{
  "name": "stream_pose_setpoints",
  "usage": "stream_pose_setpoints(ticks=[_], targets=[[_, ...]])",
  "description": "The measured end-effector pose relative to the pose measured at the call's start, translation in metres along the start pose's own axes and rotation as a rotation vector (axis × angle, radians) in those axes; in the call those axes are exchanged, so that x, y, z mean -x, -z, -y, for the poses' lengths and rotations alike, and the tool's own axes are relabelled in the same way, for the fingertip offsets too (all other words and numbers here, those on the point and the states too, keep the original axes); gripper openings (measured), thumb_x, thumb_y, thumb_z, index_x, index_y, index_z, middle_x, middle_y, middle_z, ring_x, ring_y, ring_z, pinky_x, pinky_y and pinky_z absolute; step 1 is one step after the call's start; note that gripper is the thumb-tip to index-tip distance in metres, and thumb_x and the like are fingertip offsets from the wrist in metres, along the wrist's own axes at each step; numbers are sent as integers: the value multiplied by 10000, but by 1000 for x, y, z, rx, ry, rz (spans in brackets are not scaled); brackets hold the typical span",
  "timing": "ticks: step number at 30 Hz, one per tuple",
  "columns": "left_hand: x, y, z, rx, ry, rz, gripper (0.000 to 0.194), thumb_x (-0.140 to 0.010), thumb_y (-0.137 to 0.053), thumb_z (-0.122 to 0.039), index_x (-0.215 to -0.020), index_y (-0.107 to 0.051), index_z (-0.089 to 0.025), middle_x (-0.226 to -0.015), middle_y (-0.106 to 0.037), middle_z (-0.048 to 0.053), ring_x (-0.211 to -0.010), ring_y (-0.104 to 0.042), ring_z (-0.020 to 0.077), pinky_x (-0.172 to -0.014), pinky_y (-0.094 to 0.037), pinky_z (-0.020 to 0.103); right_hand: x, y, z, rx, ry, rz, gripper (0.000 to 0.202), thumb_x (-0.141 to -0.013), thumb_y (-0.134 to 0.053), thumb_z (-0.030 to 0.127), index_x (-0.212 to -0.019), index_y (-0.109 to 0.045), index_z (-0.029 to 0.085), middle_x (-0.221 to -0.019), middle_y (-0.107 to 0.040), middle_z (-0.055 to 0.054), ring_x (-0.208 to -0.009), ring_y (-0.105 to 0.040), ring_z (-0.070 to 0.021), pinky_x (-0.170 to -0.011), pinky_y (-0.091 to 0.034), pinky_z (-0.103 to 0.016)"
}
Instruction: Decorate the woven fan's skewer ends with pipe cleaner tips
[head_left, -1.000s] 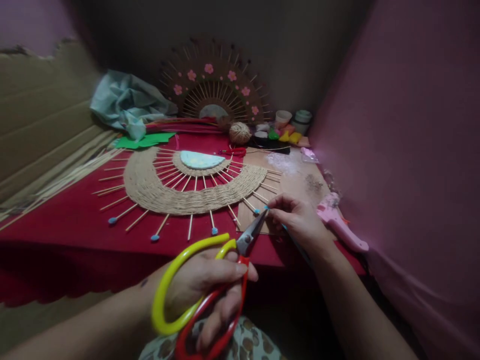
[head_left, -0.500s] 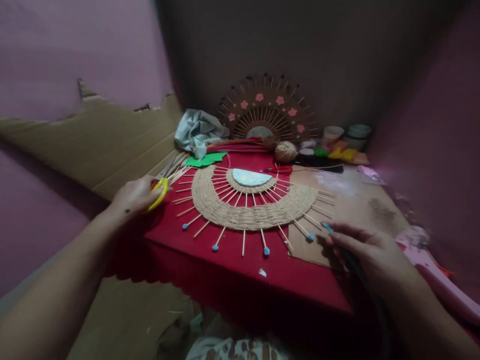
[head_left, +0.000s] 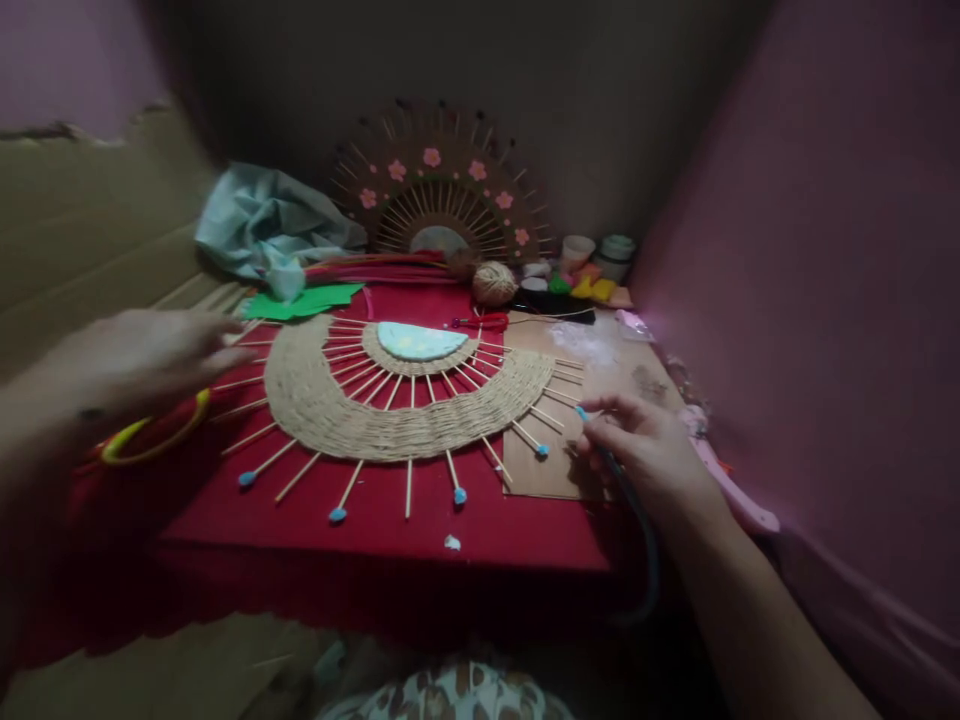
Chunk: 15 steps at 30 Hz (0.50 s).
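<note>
A half-round fan [head_left: 405,430] woven from tan cord on thin sticks lies flat, with a pale blue half-disc [head_left: 420,341] at its centre. Blue tufts [head_left: 459,496] cap several of the stick ends. My right hand [head_left: 645,450], at the fan's right edge, pinches the tip of a long, soft blue strip [head_left: 639,530] that hangs down past the table edge. My left hand [head_left: 150,355], a little blurred, hovers at the left with fingers stretched out and nothing in them. Below it lie scissors with yellow handles [head_left: 154,440], their blades hard to see.
A red cloth [head_left: 360,525] covers the table, with a brown board [head_left: 547,470] at right. Green sheets [head_left: 304,302], a grey-blue cloth [head_left: 270,225] and a ball of twine [head_left: 494,284] lie behind. A flowered fan [head_left: 450,185] leans at the back wall, near cups [head_left: 616,255].
My left hand has let go of the scissors, which now lie on the red cloth. My right hand keeps hold of the blue strip. The view has turned to the right.
</note>
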<state>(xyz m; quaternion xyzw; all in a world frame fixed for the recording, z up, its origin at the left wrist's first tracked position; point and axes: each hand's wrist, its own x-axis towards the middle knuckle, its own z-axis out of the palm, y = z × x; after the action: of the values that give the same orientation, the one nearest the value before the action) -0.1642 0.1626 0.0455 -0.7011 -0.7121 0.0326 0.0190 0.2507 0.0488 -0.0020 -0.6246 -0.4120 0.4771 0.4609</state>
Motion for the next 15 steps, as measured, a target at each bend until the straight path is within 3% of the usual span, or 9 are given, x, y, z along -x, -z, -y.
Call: stream_pose_setpoints(ticks=[2,4,7,11,15], targets=[[6,13,-50,105,-192,-59,494,-812,-393,-517,-1105,-643,-208,-1048,-668,-3,-867,-567,163,-761,-364,249,-3,0,0,44,6,-10,323,-653,-645,314,-916,-517,179,-546,-605,33,-371,-480,-82,-320,-362,-163],[14,23,-104,339,-522,-126,437,-818,-442,-471,-1067,-663,-187,-1014,-676,8,-855,-562,118,-781,-368,220,-6,0,1,119,-22,-12,234,-678,-600,256,-880,-511,177,-537,-604,33,-358,-493,-88,-315,-375,-168],[21,26,-180,463,-869,-40,281,-821,-508,-314,-987,-701,-195,-968,-672,27,-811,-560,104,-722,-373,207,-10,-1,5,253,-81,-22,111,-697,-541,153,-804,-520,174,-512,-591,32,-345,-500,-89,-302,-376,-165],[16,9,-246,444,-1024,113,261,-752,-565,-172,-967,-711,-197,-942,-659,42,-785,-563,127,-678,-381,228,-12,-2,14,372,-104,-40,102,-716,-516,83,-753,-538,175,-488,-574,31,-333,-488,-77,-297,-364,-154],[6,-5,-274,339,-1045,138,247,-757,-580,-209,-965,-712,-195,-926,-665,63,-779,-560,154,-651,-373,253,-14,6,23,445,-100,-24,106,-740,-513,87,-746,-561,181,-505,-586,18,-350,-496,-93,-316,-359,-183]])
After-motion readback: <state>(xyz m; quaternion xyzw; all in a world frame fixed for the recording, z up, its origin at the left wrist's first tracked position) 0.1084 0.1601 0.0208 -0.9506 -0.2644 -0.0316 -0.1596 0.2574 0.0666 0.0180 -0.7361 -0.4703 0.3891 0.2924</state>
